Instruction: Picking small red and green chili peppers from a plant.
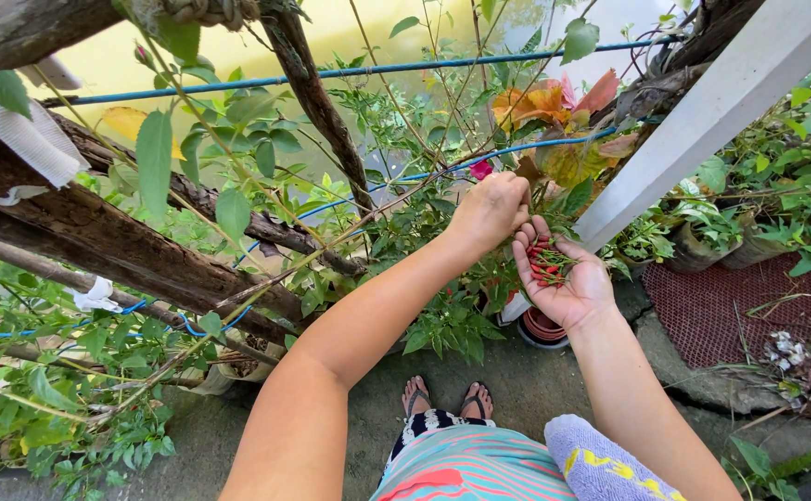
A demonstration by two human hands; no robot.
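Red small chili peppers [546, 264] lie piled in the cupped right hand [563, 278], its fingers apart, palm up. Left hand [491, 211] just above those fingertips, fingers bunched together in the green leafy chili plant [424, 223]; what they pinch is hidden.

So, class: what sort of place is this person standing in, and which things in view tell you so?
Probably a home garden or backyard. Leafy plants climb rough wooden poles, potted plants stand on bare concrete, and the right hand cups small red chillies.
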